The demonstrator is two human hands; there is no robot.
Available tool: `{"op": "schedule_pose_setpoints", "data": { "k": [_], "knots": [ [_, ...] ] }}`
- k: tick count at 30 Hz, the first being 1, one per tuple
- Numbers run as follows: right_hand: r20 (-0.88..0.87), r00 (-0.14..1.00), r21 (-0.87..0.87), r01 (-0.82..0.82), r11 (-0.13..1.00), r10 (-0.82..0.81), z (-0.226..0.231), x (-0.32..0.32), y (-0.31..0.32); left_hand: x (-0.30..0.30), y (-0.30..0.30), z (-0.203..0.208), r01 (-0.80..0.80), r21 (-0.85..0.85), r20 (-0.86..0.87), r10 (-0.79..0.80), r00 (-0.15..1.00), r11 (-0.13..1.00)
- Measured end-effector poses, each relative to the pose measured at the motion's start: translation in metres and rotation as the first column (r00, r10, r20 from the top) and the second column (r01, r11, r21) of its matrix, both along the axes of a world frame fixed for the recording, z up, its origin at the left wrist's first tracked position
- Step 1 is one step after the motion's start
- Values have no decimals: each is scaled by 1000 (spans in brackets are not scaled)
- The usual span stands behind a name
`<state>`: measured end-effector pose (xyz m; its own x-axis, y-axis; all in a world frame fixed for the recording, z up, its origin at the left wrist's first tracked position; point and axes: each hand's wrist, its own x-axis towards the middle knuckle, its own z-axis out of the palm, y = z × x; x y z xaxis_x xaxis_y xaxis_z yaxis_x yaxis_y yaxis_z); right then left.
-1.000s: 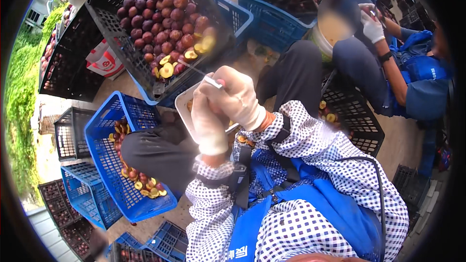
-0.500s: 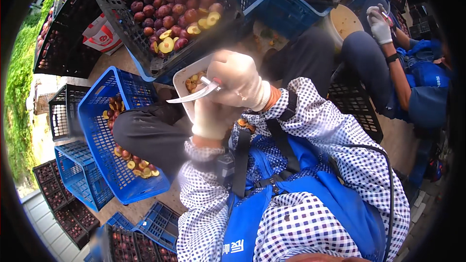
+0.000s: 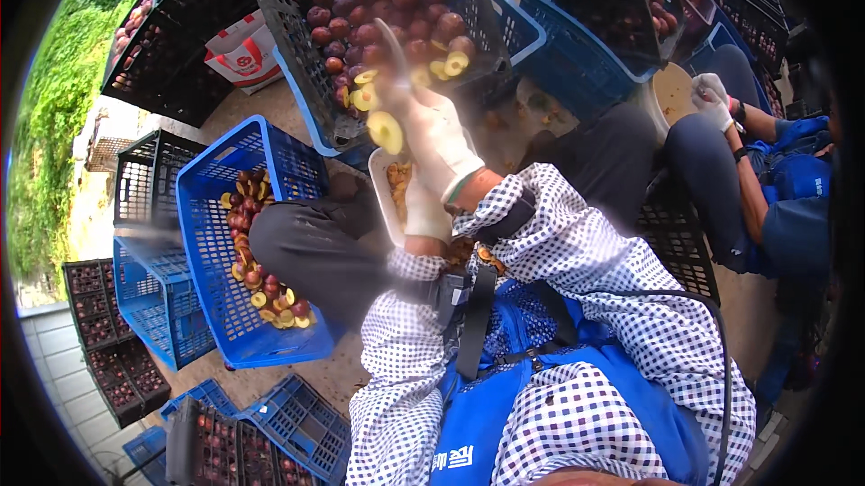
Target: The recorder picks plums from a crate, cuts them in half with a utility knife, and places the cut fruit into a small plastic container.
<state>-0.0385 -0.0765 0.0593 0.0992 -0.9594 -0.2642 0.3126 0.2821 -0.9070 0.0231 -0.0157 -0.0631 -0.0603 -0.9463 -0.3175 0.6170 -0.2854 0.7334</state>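
My right hand (image 3: 441, 144), in a white glove, is closed around a knife whose curved blade (image 3: 394, 49) points up and away in front of the black crate of plums. Motion blurs the knife and glove tips. A cut plum half (image 3: 385, 131) with yellow flesh shows just left of the right hand; whether anything holds it I cannot tell. Below it, my gloved left hand (image 3: 425, 211) has its fingers hidden behind the right one. Beside the left hand stands a white tub (image 3: 378, 166) with plum scraps inside.
Whole plums and several halves fill the black crate (image 3: 270, 0) ahead. A blue basket (image 3: 212, 243) with cut plums stands at my left, near my knee. More crates (image 3: 162, 306) are stacked further left. At right sits a co-worker (image 3: 757, 153) beside a pale bucket (image 3: 671, 94).
My right hand has swung the knife from pointing left to pointing up and away. A plum half now shows beside it. The whole view has shifted somewhat.
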Motion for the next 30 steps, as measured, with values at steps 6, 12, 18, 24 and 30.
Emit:
{"op": "schedule_pose_setpoints", "data": {
  "k": [6,12,18,24,30],
  "knots": [
    [3,954,-260,-289,922,300,55,52,-29,19,-65,30,-56,106,-42,61,997,993],
    [-186,964,-580,-263,771,189,80,-83,-16,67,-31,141,-256,-365,274,366,890,895],
    [-120,924,-912,-247,327,364,164,-146,-8,92,-14,269,329,-915,357,849,390,234],
    [-144,858,-922,-297,247,493,195,-147,-34,80,-46,245,445,-873,351,889,293,198],
    [-53,835,-932,-238,273,547,178,-154,-72,60,-75,241,422,-879,373,873,314,223]
  ]
}}
